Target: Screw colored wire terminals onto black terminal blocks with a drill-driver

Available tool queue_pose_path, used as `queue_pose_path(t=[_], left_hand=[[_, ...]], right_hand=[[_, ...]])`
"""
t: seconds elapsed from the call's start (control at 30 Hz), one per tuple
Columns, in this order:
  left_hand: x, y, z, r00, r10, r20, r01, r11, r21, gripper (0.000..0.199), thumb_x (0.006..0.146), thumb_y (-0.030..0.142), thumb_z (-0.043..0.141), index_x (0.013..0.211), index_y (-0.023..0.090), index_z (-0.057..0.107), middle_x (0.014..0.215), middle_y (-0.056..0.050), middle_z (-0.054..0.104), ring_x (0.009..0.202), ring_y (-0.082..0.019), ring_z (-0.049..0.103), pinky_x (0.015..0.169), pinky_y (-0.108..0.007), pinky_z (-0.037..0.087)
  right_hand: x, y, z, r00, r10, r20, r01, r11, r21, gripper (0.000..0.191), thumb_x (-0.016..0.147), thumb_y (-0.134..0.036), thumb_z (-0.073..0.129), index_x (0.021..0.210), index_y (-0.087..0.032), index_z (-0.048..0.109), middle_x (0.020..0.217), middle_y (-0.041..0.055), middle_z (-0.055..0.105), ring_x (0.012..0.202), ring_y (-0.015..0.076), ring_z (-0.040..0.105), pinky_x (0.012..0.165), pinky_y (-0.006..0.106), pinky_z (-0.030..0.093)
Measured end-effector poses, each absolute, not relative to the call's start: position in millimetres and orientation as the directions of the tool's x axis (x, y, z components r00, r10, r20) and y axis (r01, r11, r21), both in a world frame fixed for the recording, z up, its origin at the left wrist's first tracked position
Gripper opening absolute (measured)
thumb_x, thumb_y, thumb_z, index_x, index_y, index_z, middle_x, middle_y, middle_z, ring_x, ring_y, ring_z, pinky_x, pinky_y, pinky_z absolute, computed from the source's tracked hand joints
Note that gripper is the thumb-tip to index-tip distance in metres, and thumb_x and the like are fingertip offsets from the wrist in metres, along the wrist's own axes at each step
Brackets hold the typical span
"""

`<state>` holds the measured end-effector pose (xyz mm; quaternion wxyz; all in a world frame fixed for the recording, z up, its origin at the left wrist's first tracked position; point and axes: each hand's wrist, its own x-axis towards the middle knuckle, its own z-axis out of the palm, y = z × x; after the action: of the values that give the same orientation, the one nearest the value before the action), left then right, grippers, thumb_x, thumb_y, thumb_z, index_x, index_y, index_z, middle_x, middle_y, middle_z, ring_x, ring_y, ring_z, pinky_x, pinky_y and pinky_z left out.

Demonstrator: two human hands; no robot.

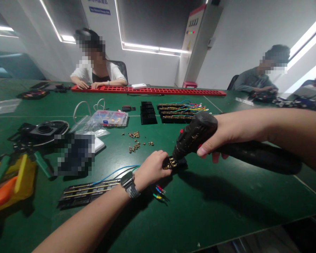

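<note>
My right hand (pixel 212 142) is wrapped round a black cordless screwdriver (pixel 193 131), which tilts down to the left. Its tip meets brass fittings (pixel 171 162) at the end of a black strip housing. Closed on that end from the left is my left hand (pixel 154 165), with a watch on the wrist. Left of the wrist lies a black housing with long brass bars (pixel 92 191); my hand hides whether it is the same piece. Blue and green wires run beside it, and coloured wire ends (pixel 160 193) stick out below my left hand. Loose brass screws (pixel 134 143) lie in small piles beyond.
Wired black housings (pixel 176 112) and black blocks (pixel 148 112) stand farther back, near a clear parts box (pixel 110 118). At left are a yellow bin (pixel 26 181), green-handled pliers (pixel 43 165) and a dark device (pixel 76 154). Co-workers sit across the table behind a long red frame (pixel 152 91).
</note>
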<state>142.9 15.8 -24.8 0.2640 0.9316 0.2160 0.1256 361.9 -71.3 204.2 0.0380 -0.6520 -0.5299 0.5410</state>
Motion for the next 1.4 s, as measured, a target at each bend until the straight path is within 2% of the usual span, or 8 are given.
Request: queue_pose_path(t=[0.2, 0.3, 0.43, 0.63, 1.03, 1.17, 1.4], left_hand=[[142, 15, -26, 0.869, 0.475, 0.135, 0.344, -0.778, 0.525, 0.027, 0.086, 0.034, 0.077, 0.105, 0.020, 0.062, 0.103, -0.006, 0.066, 0.096, -0.026, 0.061, 0.082, -0.036, 0.050], [142, 15, -27, 0.867, 0.478, 0.143, 0.353, -0.790, 0.501, 0.028, 0.086, 0.037, 0.078, 0.102, 0.020, 0.062, 0.100, -0.006, 0.065, 0.094, -0.025, 0.060, 0.080, -0.036, 0.049], [142, 13, -27, 0.862, 0.483, 0.156, 0.362, -0.800, 0.479, 0.026, 0.087, 0.037, 0.077, 0.100, 0.021, 0.061, 0.099, -0.006, 0.065, 0.093, -0.026, 0.060, 0.079, -0.036, 0.049], [142, 11, -29, 0.851, 0.503, 0.153, 0.381, -0.790, 0.481, 0.026, 0.086, 0.033, 0.079, 0.104, 0.021, 0.064, 0.102, -0.007, 0.067, 0.096, -0.027, 0.062, 0.082, -0.037, 0.050], [141, 9, -27, 0.850, 0.504, 0.154, 0.378, -0.787, 0.488, 0.030, 0.087, 0.033, 0.079, 0.111, 0.021, 0.066, 0.105, -0.007, 0.068, 0.098, -0.027, 0.063, 0.084, -0.037, 0.051], [142, 9, -26, 0.852, 0.500, 0.155, 0.374, -0.789, 0.486, 0.028, 0.087, 0.033, 0.078, 0.108, 0.020, 0.065, 0.105, -0.008, 0.069, 0.100, -0.028, 0.064, 0.086, -0.038, 0.051], [142, 10, -28, 0.852, 0.499, 0.159, 0.373, -0.792, 0.483, 0.025, 0.088, 0.034, 0.077, 0.105, 0.020, 0.064, 0.103, -0.008, 0.069, 0.099, -0.028, 0.064, 0.085, -0.038, 0.051]], right_hand=[[350, -75, 204, -0.051, 0.711, -0.701, 0.668, -0.498, -0.553, 0.019, 0.072, -0.027, 0.083, 0.089, -0.021, 0.077, 0.088, 0.0025, 0.077, 0.064, 0.0167, 0.068, 0.057, 0.025, 0.058], [347, -79, 206, 0.011, 0.693, -0.721, 0.670, -0.540, -0.509, 0.014, 0.072, -0.027, 0.080, 0.083, -0.020, 0.075, 0.082, 0.0033, 0.075, 0.062, 0.0170, 0.067, 0.056, 0.025, 0.057], [344, -80, 207, 0.070, 0.697, -0.714, 0.616, -0.593, -0.519, 0.011, 0.073, -0.027, 0.079, 0.078, -0.019, 0.074, 0.075, 0.0030, 0.072, 0.060, 0.0163, 0.066, 0.055, 0.025, 0.056], [336, -71, 204, 0.067, 0.665, -0.744, 0.561, -0.642, -0.523, 0.017, 0.070, -0.026, 0.082, 0.084, -0.021, 0.074, 0.082, 0.0040, 0.076, 0.055, 0.0153, 0.065, 0.052, 0.026, 0.054], [326, -71, 203, 0.057, 0.675, -0.736, 0.621, -0.601, -0.503, 0.015, 0.069, -0.026, 0.080, 0.080, -0.019, 0.072, 0.074, 0.0029, 0.072, 0.055, 0.0149, 0.062, 0.050, 0.025, 0.054], [325, -73, 202, 0.062, 0.688, -0.723, 0.644, -0.581, -0.498, 0.012, 0.069, -0.025, 0.080, 0.076, -0.019, 0.072, 0.074, 0.0029, 0.072, 0.055, 0.0156, 0.064, 0.049, 0.024, 0.054], [322, -74, 202, 0.071, 0.704, -0.707, 0.661, -0.564, -0.495, 0.010, 0.071, -0.022, 0.077, 0.079, -0.020, 0.072, 0.072, 0.0022, 0.072, 0.053, 0.0157, 0.064, 0.047, 0.023, 0.052]])
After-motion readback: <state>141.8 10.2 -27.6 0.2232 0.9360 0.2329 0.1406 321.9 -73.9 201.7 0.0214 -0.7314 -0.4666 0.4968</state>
